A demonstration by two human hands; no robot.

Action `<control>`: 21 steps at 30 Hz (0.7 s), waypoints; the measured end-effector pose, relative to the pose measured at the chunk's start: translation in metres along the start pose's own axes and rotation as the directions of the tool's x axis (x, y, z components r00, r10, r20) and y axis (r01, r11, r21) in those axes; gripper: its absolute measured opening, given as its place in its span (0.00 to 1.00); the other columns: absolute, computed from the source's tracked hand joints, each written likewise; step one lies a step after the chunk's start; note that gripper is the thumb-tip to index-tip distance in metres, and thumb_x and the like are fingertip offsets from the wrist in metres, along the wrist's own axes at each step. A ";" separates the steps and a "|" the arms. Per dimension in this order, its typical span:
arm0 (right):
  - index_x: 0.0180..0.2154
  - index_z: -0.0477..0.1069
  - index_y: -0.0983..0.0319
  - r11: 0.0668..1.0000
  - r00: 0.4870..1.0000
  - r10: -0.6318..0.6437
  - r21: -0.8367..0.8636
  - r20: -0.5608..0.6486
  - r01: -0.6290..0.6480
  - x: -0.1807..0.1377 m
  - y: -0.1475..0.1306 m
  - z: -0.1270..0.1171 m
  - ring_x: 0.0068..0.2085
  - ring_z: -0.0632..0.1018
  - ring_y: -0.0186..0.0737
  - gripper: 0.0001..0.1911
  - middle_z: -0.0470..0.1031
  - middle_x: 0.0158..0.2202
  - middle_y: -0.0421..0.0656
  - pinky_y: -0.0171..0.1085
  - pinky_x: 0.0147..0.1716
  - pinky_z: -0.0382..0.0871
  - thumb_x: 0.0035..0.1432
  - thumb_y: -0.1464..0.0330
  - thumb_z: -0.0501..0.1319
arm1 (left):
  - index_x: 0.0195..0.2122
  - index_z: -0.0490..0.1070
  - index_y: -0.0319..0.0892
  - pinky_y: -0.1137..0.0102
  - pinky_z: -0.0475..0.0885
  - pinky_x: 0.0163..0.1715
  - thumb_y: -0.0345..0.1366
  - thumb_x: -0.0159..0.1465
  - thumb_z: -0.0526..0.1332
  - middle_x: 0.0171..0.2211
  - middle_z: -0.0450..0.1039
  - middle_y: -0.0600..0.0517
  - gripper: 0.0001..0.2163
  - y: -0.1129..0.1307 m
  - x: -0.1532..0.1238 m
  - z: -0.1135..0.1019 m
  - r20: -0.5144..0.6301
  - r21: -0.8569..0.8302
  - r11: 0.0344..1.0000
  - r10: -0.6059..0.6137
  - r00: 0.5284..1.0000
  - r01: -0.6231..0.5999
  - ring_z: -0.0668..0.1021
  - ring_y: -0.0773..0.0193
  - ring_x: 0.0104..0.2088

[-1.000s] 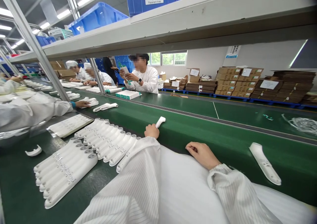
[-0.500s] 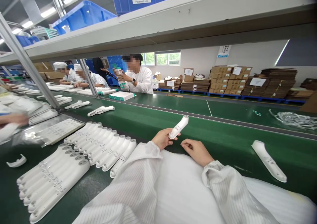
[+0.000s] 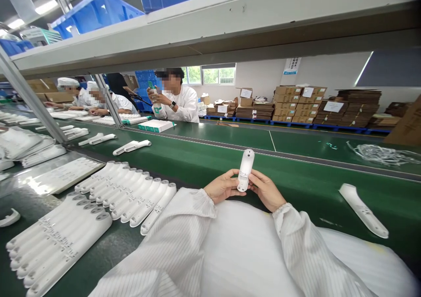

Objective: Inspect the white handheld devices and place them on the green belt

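Upright between my hands is a white plastic handle-shaped housing [image 3: 246, 167], with a round end at the top and a recessed opening lower down. My left hand [image 3: 222, 186] pinches its lower left side. The fingers of my right hand [image 3: 265, 189] close on its lower right side. A similar white housing [image 3: 363, 210] lies alone on the green surface to my right. To my left, two neat rows of like housings lie side by side, a nearer row [image 3: 59, 240] and a farther row [image 3: 131, 192].
A curved white piece [image 3: 9, 218] lies at the far left. White housings in pairs [image 3: 133, 146] rest on the green belt [image 3: 197, 157]. A shelf [image 3: 210, 30] with blue bins [image 3: 98, 14] crosses overhead. Across the line a person [image 3: 186, 102] holds a green-and-white object. Tangled white cords [image 3: 384, 153] lie right.
My right hand has come across to grip the housing too. The housing has turned from tilted to upright, now showing its recessed face. A blurred hand at far left has left view.
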State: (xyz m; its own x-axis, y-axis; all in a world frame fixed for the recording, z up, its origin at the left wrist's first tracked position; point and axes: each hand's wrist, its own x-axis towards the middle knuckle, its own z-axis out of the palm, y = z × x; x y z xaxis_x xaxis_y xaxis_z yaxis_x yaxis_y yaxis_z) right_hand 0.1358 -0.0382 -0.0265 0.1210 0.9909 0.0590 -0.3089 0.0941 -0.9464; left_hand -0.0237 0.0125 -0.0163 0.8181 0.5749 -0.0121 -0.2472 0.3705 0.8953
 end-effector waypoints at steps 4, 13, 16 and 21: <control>0.40 0.74 0.56 0.997 0.998 0.027 0.068 0.053 -0.031 -0.002 -0.003 -0.001 0.35 0.73 0.36 0.21 0.76 0.36 0.40 0.37 0.37 0.67 0.41 0.59 0.67 | 0.52 0.62 0.42 0.60 0.67 0.47 0.32 0.55 0.64 0.38 0.73 0.48 0.23 0.002 -0.001 0.000 0.026 0.007 1.000 0.003 1.000 -0.003 0.76 0.61 0.42; 0.41 0.70 0.55 0.997 1.000 0.013 0.076 0.015 -0.014 -0.002 -0.005 0.000 0.31 0.72 0.34 0.19 0.73 0.33 0.37 0.35 0.31 0.66 0.45 0.58 0.64 | 0.57 0.55 0.48 0.60 0.69 0.43 0.31 0.52 0.65 0.40 0.71 0.47 0.32 0.003 -0.003 0.005 0.043 0.103 0.995 0.008 0.999 -0.012 0.74 0.58 0.44; 0.37 0.70 0.56 0.995 1.000 0.009 0.098 -0.020 -0.007 -0.001 -0.003 0.000 0.35 0.72 0.36 0.15 0.72 0.33 0.38 0.35 0.34 0.66 0.47 0.56 0.63 | 0.59 0.52 0.52 0.63 0.71 0.37 0.32 0.49 0.67 0.38 0.67 0.51 0.37 -0.001 0.001 0.007 -0.010 0.261 0.963 0.064 0.998 -0.059 0.74 0.64 0.37; 0.37 0.69 0.56 0.992 0.998 0.061 0.114 -0.006 -0.060 0.001 0.001 -0.001 0.39 0.74 0.41 0.15 0.73 0.36 0.40 0.40 0.38 0.68 0.48 0.56 0.62 | 0.60 0.49 0.51 0.72 0.68 0.30 0.37 0.44 0.70 0.34 0.64 0.54 0.43 -0.013 0.009 0.008 -0.072 0.630 0.763 0.238 0.969 -0.141 0.70 0.71 0.29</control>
State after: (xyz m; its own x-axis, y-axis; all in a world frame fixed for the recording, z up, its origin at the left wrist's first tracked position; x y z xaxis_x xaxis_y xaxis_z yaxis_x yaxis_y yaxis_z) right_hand 0.1365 -0.0369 -0.0272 0.1078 0.9942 -0.0008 -0.4208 0.0448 -0.9061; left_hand -0.0090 0.0072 -0.0243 0.6961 0.6977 0.1693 0.0236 -0.2579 0.9659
